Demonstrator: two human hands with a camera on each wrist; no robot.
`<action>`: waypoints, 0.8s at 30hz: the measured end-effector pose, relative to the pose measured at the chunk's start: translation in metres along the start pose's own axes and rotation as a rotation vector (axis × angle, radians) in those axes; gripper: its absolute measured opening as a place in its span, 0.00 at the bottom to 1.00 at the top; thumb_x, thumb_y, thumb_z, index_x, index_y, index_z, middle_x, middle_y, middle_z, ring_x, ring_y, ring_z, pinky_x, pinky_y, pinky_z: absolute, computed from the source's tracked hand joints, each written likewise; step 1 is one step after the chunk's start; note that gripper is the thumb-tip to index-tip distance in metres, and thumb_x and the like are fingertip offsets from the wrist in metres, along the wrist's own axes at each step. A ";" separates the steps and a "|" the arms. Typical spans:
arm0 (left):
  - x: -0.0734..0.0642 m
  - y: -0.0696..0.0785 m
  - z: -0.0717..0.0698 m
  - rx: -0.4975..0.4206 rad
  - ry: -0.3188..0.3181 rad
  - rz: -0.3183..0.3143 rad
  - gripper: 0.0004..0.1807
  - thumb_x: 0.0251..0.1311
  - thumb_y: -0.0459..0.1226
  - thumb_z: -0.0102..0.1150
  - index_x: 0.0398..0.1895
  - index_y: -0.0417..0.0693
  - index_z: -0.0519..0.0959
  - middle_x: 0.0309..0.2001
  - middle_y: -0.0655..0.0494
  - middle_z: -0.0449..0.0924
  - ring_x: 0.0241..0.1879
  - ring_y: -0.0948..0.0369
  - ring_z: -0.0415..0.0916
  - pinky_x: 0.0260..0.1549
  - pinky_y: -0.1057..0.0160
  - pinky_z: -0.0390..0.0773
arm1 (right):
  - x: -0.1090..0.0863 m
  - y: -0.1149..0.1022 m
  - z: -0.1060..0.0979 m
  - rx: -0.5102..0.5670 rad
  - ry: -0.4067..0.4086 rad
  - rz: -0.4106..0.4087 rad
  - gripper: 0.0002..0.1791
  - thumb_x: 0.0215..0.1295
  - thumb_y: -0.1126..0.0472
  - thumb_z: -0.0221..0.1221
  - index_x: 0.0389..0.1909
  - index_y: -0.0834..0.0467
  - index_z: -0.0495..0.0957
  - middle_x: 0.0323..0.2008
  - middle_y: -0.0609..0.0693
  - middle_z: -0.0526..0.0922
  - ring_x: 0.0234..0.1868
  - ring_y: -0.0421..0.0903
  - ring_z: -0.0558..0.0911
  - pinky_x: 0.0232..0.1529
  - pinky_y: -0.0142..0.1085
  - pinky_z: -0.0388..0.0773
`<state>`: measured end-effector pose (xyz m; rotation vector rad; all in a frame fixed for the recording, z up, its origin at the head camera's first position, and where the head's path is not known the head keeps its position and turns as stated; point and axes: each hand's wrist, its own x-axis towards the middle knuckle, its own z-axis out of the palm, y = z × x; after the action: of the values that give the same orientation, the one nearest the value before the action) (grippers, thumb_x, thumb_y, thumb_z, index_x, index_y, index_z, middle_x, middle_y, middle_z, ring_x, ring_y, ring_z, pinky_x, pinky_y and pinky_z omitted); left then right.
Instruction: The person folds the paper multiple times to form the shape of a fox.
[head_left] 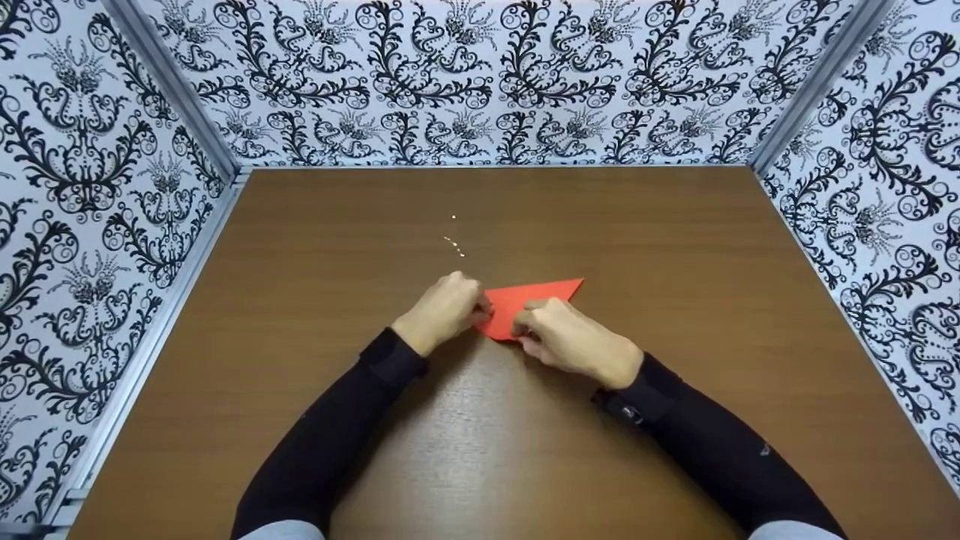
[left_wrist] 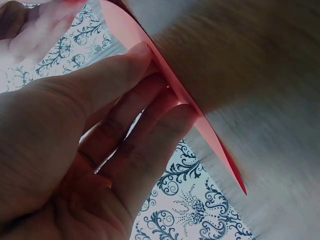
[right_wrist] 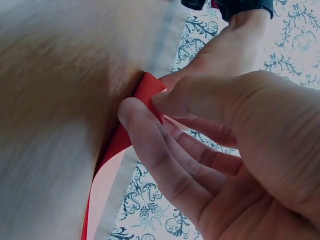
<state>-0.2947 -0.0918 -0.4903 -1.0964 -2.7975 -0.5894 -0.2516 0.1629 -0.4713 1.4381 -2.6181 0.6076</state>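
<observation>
A folded sheet of orange-red paper [head_left: 510,304] lies on the table in the head view, a pointed corner reaching to the far right. My left hand [head_left: 444,309] holds its left end; in the left wrist view the thumb [left_wrist: 135,56] and fingers meet the paper [left_wrist: 172,80] near its edge. With curled fingers, my right hand [head_left: 576,339] pinches the near edge. The right wrist view has the red paper [right_wrist: 142,102] between thumb and forefinger, its lower part curving up off the table. Part of the sheet is hidden beneath the right hand.
Several tiny white scraps [head_left: 455,244] lie on the brown wooden table [head_left: 337,225] beyond the left hand. Walls [head_left: 450,82] with a black-and-white scroll pattern stand at the back and both sides. Metal posts [head_left: 176,86] mark the corners.
</observation>
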 end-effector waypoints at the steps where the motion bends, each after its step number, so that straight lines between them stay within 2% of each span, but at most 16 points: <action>1: 0.000 0.000 0.000 -0.002 -0.001 0.000 0.07 0.67 0.30 0.82 0.30 0.45 0.95 0.33 0.52 0.94 0.36 0.55 0.88 0.42 0.51 0.92 | 0.000 0.000 0.000 0.007 0.002 -0.004 0.09 0.66 0.77 0.71 0.40 0.62 0.91 0.37 0.54 0.91 0.40 0.49 0.91 0.43 0.44 0.92; 8: 0.000 0.000 -0.001 -0.017 -0.001 0.005 0.08 0.67 0.28 0.81 0.29 0.45 0.94 0.32 0.53 0.94 0.33 0.59 0.84 0.40 0.53 0.90 | 0.002 0.000 -0.003 0.057 -0.003 0.008 0.06 0.69 0.75 0.72 0.43 0.63 0.91 0.39 0.56 0.93 0.41 0.49 0.93 0.43 0.43 0.94; 15: 0.000 0.000 -0.001 -0.021 0.002 0.006 0.12 0.64 0.25 0.79 0.24 0.46 0.89 0.26 0.61 0.82 0.31 0.63 0.71 0.35 0.59 0.81 | 0.002 0.002 -0.004 0.086 0.017 0.010 0.05 0.72 0.75 0.73 0.43 0.63 0.91 0.40 0.56 0.94 0.40 0.49 0.94 0.42 0.41 0.93; 24: 0.001 -0.001 0.000 -0.029 0.005 0.001 0.15 0.62 0.24 0.77 0.22 0.47 0.86 0.25 0.64 0.73 0.30 0.62 0.69 0.33 0.61 0.76 | 0.003 0.006 -0.002 0.083 0.063 0.035 0.04 0.75 0.73 0.73 0.43 0.61 0.90 0.39 0.52 0.94 0.39 0.46 0.93 0.42 0.42 0.92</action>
<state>-0.2963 -0.0919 -0.4900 -1.1000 -2.7930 -0.6340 -0.2583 0.1644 -0.4711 1.3735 -2.6030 0.7621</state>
